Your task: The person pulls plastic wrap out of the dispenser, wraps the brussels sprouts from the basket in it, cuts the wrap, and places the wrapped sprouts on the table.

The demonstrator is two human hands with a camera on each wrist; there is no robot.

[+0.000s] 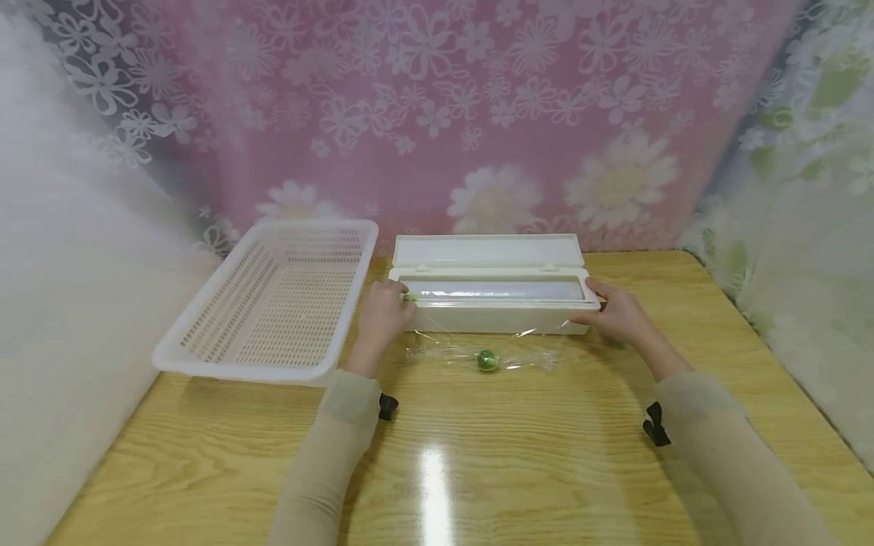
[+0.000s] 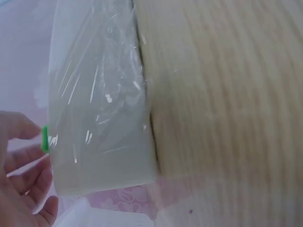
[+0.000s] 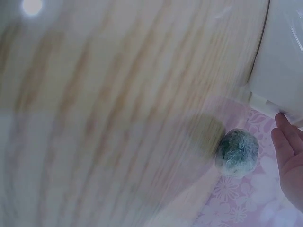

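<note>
A white cling film dispenser box (image 1: pixel 498 319) lies across the table, its lid (image 1: pixel 488 251) tipped back and the film roll (image 1: pixel 495 290) showing inside. At its left end my left hand (image 1: pixel 384 315) pinches a small green slider (image 2: pixel 45 138) on the front rim. My right hand (image 1: pixel 617 312) grips the box's right end, thumb at the top corner and fingers on the front. Clear film (image 2: pixel 106 94) hangs down the box front onto the table. On the film in front sits a small green ball like a Brussels sprout (image 1: pixel 488 360).
A white slotted plastic basket (image 1: pixel 331 334) stands to the left, close to my left forearm. In the right wrist view, another green ball wrapped in film (image 3: pixel 237 152) lies near my right hand. A pink flowered curtain (image 1: pixel 423 136) hangs behind the wooden table (image 1: pixel 532 470).
</note>
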